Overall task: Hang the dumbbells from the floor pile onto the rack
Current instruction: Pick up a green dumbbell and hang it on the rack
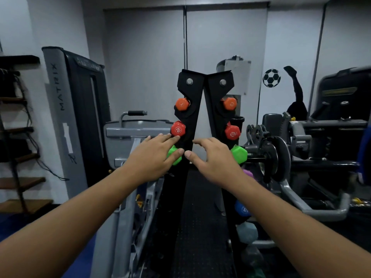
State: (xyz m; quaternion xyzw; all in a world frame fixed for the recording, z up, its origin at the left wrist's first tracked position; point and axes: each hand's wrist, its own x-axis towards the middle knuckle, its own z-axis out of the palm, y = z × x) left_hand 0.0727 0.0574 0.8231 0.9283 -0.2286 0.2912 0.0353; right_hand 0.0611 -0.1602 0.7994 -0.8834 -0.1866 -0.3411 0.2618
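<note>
The person's left hand (152,157) is spread loosely, fingers open, its fingertips lying over the left head of a bright green hexagonal dumbbell (239,154) without closing on it. The right hand (212,159) is likewise released, fingers curled slightly, just in front of the gap between the uprights, beside that dumbbell's right head. The thumbs nearly meet at the middle. The green dumbbell sits across the tall black metal A-frame rack (197,97), third slot down. Above it hangs a red hexagonal dumbbell (232,132), and above that an orange hexagonal dumbbell (230,103). Lower on the right side show a purple head (248,174), a blue head (242,210) and a pale teal head (247,232). Grey gym machines stand on both sides.
</note>
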